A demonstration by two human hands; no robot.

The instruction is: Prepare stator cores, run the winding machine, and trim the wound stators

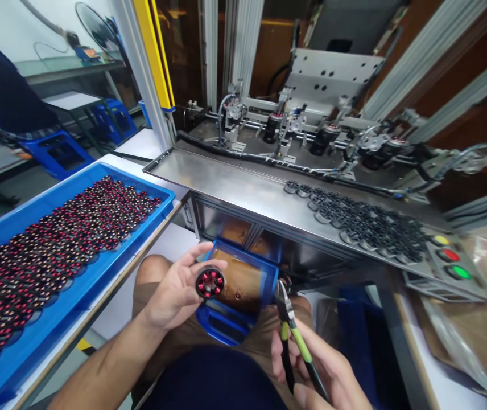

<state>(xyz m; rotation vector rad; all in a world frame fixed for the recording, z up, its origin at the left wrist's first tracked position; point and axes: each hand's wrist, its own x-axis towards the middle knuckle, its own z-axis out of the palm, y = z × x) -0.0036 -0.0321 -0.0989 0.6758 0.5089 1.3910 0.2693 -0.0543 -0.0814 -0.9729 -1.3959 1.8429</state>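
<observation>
Between the thumb and fingers of my left hand is a round motor stator, black at the rim with red copper windings inside, its face turned up toward me. My right hand is wrapped round a pair of pliers with green and black handles. Their metal jaws point up and away from me, apart from the stator. A blue bin with a brown sheet in it stands between my knees, below both hands.
At left, a blue tray holds many wound stators. Dark rings cover the right of the metal ledge before a machine with wound parts. A button box stands at right; a seated person is at far left.
</observation>
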